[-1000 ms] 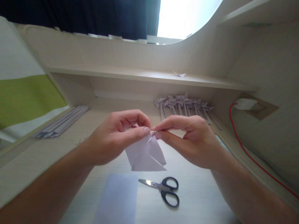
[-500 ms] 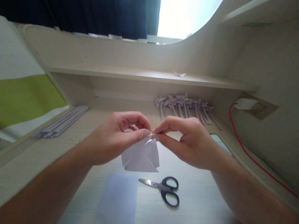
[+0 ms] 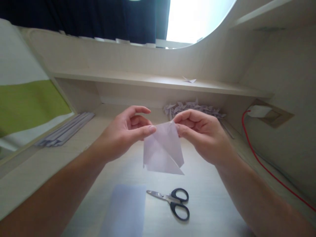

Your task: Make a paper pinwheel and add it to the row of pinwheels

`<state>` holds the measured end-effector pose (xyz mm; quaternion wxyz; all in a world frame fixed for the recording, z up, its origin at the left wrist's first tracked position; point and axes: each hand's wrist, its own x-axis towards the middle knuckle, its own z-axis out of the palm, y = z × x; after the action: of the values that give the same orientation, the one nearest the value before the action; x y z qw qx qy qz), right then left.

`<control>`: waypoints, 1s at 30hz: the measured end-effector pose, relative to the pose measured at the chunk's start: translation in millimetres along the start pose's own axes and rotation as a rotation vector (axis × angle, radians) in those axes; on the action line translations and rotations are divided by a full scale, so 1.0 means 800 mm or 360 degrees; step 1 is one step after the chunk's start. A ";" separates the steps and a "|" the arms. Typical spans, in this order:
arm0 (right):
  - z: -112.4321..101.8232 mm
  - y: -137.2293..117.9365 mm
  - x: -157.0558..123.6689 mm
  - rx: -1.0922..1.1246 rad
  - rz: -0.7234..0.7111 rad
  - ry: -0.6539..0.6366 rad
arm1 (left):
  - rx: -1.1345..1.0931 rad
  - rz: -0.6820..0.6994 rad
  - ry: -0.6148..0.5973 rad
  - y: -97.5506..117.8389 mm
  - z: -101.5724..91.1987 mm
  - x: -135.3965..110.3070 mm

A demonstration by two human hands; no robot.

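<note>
A square of white paper (image 3: 161, 149) with slits cut in from its corners hangs upright above the desk between my hands. My right hand (image 3: 201, 135) pinches its upper right corner between thumb and forefinger. At the upper left edge, my left hand (image 3: 125, 133) holds the paper with the thumb in front; its forefinger is lifted off and the fingers behind are partly hidden. Below the paper, scissors (image 3: 170, 199) with black handles lie on the desk, blades toward the left. A bluish-white sheet (image 3: 125, 210) lies flat beside them.
Several paper pinwheels (image 3: 192, 107) on paper sticks lie at the back right, partly behind my right hand. Rolled paper sticks (image 3: 66, 128) are stacked at the left. One folded paper piece (image 3: 189, 80) rests on the shelf (image 3: 138, 79). A red cable (image 3: 259, 151) runs down the right side.
The paper has risen and shifted right, turning its face more toward me. My hands have moved apart; the left thumb has slid along the edge, while the right still grips a corner.
</note>
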<state>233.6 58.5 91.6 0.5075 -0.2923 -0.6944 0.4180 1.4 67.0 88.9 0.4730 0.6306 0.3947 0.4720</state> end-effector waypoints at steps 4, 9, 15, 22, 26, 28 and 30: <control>-0.003 0.004 0.006 0.0007 -0.0073 0.0199 | -0.0211 -0.0184 0.0027 -0.007 0.001 0.006; 0.000 0.004 0.004 -0.0119 -0.0094 0.0268 | -0.0148 0.0082 0.0188 -0.010 0.007 0.004; 0.008 -0.005 -0.005 -0.0454 -0.0259 0.0200 | 0.0400 0.0271 0.0278 0.004 0.019 -0.012; 0.011 -0.011 -0.010 -0.0579 -0.0299 -0.0138 | 0.0558 0.0355 0.0049 0.013 0.025 -0.023; 0.008 -0.009 -0.010 -0.0592 -0.0268 -0.0133 | 0.0545 0.0355 0.0046 0.017 0.026 -0.025; 0.008 -0.010 -0.010 -0.0587 -0.0261 -0.0149 | 0.0493 0.0361 0.0063 0.018 0.026 -0.027; 0.008 -0.011 -0.010 -0.0590 -0.0245 -0.0159 | 0.0438 0.0369 0.0073 0.018 0.026 -0.028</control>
<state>230.1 46.0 94.7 0.4405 -0.3057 -0.8040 0.2571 17.1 37.4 95.6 0.3154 0.7198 0.3909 0.4792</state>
